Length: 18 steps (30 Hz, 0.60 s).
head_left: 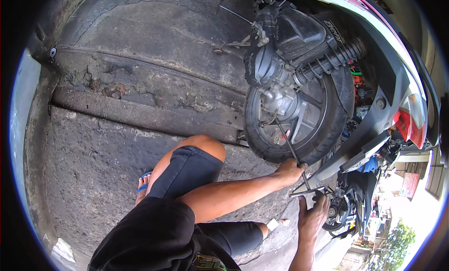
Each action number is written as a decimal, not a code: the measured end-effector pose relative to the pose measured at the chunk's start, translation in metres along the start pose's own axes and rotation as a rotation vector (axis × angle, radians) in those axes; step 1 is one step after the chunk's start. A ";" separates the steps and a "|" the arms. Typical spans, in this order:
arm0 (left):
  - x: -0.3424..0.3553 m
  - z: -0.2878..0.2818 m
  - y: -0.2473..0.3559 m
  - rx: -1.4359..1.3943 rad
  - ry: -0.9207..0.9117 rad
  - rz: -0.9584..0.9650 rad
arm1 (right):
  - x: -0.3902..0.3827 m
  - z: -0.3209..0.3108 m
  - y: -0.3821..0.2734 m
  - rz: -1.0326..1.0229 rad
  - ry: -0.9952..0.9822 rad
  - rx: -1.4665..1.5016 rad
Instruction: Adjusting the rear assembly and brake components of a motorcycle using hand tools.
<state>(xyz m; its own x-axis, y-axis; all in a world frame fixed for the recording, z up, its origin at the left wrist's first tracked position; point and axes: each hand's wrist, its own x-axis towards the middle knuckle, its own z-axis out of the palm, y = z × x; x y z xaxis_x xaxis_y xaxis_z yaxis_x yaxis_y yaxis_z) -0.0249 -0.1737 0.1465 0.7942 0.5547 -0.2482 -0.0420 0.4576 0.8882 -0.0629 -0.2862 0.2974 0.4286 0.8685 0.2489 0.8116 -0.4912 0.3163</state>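
Note:
A long T-handle wrench (291,147) slants from the hub area of a scooter's rear wheel (322,142) toward me. My left hand (290,172) is closed round its shaft, just outside the tyre. At the near end, my right hand (314,214) has its fingers curled at the crossbar, with the thumb just below the bar. The wrench's far tip meets the silver hub casing (280,101) low down; exactly what it sits on is too small to tell.
Above the wheel are a black coil shock absorber (329,63) and a black airbox (301,35). White and grey body panels (369,135) with a red tail light (410,126) overhang on the right. Another motorcycle (346,201) stands beyond. A groove crosses the rough concrete floor (103,163).

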 end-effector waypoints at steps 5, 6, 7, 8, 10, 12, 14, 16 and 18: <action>-0.009 -0.004 0.016 -0.161 -0.092 -0.098 | 0.012 0.019 0.009 0.262 -0.049 0.116; -0.010 -0.003 0.017 -0.159 -0.104 -0.093 | 0.012 0.033 0.014 0.536 -0.112 0.336; -0.011 -0.006 0.018 -0.190 -0.104 -0.096 | 0.018 0.045 0.015 1.022 -0.143 1.009; -0.011 -0.008 0.019 -0.221 -0.105 -0.099 | 0.011 0.041 0.021 1.182 -0.298 1.780; -0.012 -0.011 0.019 -0.288 -0.138 -0.126 | 0.004 0.037 0.022 1.072 -0.233 1.539; -0.012 -0.013 0.016 -0.271 -0.144 -0.110 | -0.002 0.035 0.020 0.844 -0.132 1.057; -0.013 -0.009 0.018 -0.288 -0.145 -0.114 | -0.006 0.030 0.017 0.355 0.101 0.445; -0.014 -0.008 0.020 -0.300 -0.141 -0.126 | -0.002 0.005 0.005 0.136 0.060 0.099; -0.015 -0.011 0.023 -0.285 -0.134 -0.148 | 0.006 -0.001 0.004 0.058 -0.024 -0.020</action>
<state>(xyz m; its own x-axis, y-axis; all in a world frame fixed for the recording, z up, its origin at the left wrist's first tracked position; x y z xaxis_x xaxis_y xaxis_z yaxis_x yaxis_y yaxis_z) -0.0449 -0.1640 0.1662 0.8762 0.3803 -0.2961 -0.0734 0.7125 0.6978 -0.0578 -0.2834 0.3014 0.4843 0.8397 0.2459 0.7771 -0.5419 0.3202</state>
